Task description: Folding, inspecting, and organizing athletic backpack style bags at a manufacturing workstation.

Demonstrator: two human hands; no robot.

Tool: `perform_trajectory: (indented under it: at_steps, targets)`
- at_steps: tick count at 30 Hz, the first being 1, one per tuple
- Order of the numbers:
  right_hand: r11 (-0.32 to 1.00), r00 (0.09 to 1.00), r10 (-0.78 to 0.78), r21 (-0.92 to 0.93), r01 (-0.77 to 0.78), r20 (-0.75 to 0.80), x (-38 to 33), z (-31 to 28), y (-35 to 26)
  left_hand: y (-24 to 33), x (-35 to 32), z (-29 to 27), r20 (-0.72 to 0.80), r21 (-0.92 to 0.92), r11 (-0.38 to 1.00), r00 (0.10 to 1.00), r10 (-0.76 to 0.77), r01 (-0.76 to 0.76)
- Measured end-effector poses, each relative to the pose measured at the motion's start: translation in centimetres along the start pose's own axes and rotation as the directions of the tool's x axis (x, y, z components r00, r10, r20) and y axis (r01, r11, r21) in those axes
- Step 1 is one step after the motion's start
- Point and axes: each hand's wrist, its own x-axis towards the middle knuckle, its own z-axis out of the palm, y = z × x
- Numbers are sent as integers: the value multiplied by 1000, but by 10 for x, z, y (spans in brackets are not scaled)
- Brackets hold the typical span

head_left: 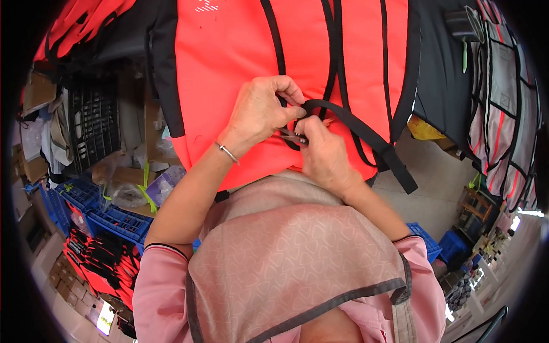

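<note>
A bright red-orange bag (229,51) with black side panels and several black straps lies spread in front of me. My left hand (257,111) pinches a black webbing strap (354,124) near its inner end, thumb and forefinger together. That strap arches over to the right, passes a buckle-like piece and hangs off with a loose end. My right hand (327,154) is closed on small dark metal thread snips (293,136), whose blades point left, just under my left fingertips. The exact spot between the fingertips is partly hidden.
At left stand blue plastic crates (117,220) with plastic bags and a black crate (94,123). More red and black pieces (103,260) are stacked lower left. Grey striped bags (503,108) hang at right, near a dark cylinder (464,24). My pink apron (291,257) covers my lap.
</note>
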Motion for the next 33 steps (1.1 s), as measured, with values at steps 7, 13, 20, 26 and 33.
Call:
perform_trajectory:
  at_steps: [7,13,20,26,33]
  targets:
    - [807,914,402,447,-386,64,-34,-18,-21,-10,-1,5,-69,15,997,995,75,-75]
    - [948,947,263,230,-219,-185,-17,-22,-16,-9,-1,6,-67,34,995,993,99,-97]
    - [988,963,156,33,-153,-218,-12,-26,-16,-7,-5,5,-63,11,993,991,115,-115]
    - [875,984,-119,-483,41,-132,-12,-51,-16,-6,-4,3,-48,31,996,995,90,-88]
    - [752,940,-335,-582,309,66,4,-64,-9,-10,-4,4,-67,30,989,987,144,-142]
